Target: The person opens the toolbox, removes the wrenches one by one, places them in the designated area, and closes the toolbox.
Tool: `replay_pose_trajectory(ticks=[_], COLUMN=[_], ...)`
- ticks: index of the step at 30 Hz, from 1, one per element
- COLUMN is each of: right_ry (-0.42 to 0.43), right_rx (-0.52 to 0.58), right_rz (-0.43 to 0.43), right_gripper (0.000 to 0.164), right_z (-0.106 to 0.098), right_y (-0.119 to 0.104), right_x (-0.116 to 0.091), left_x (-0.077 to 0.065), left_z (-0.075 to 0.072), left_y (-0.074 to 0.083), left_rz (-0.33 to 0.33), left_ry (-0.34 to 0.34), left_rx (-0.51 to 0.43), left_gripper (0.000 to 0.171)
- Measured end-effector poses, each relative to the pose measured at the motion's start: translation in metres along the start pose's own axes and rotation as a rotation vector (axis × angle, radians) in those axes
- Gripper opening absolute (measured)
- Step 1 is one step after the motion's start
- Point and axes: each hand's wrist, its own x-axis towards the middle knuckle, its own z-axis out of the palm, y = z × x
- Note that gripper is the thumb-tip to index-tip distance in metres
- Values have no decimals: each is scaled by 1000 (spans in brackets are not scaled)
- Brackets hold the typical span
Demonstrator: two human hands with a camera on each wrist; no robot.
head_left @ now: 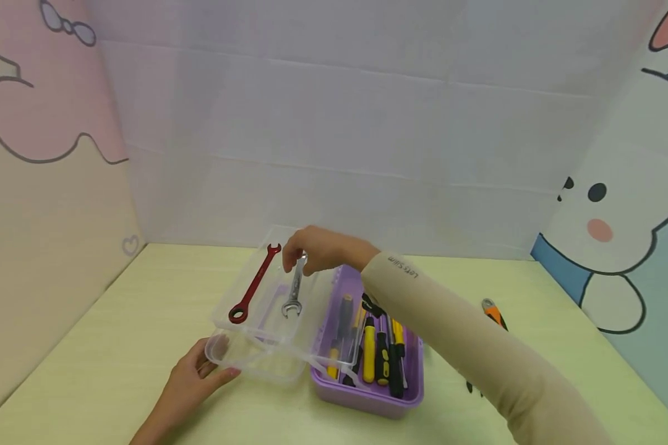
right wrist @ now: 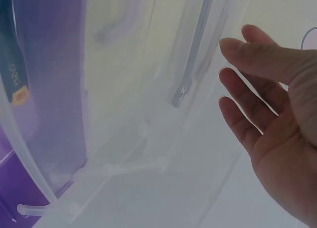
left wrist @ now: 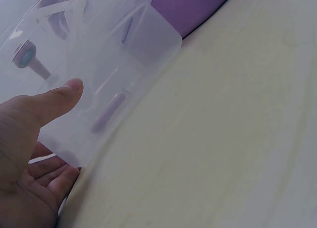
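My left hand (head_left: 192, 377) grips the near left corner of the toolbox's clear plastic lid (head_left: 281, 371), its thumb (left wrist: 64, 96) lying along the wall and the other fingers lower at the edge. Above the lid sits a clear tray (head_left: 269, 290) holding a red combination wrench (head_left: 252, 287) on its left and a silver wrench (head_left: 295, 290) on its right. My right hand (head_left: 320, 250) hovers over the silver wrench's far end. The right wrist view shows its fingers loosely bent with nothing between them, beside the tray.
The purple toolbox (head_left: 362, 405) stands open on the right, with several yellow and black screwdrivers (head_left: 369, 352) inside. An orange-handled tool (head_left: 494, 314) lies on the table farther right, partly behind my sleeve. A white cloth wall (head_left: 339, 154) closes off the back.
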Motion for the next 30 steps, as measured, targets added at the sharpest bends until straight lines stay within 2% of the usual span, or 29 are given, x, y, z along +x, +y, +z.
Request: replay_pose_trajectory(ticks=[13,18,25,30], right_ry=[-101,-94,-101,-140], right_rx=[-171,-175,-204,-227], right_rz=[63,49,-11,-27], right_gripper=[39,35,20,22], right_z=[10,14,16,15], right_y=[-8,-8,-7,-8], right_x=[13,16,18,19], left_x=[-1,-1,-1,-1], left_z=[-2,-2,-2,-3], left_y=[-2,-4,-5,-6], left_rz=[-25,-40,-29,-26], left_ry=[5,1,8,9], left_rx=[22,16,22,21], left_gripper=[67,67,67,67])
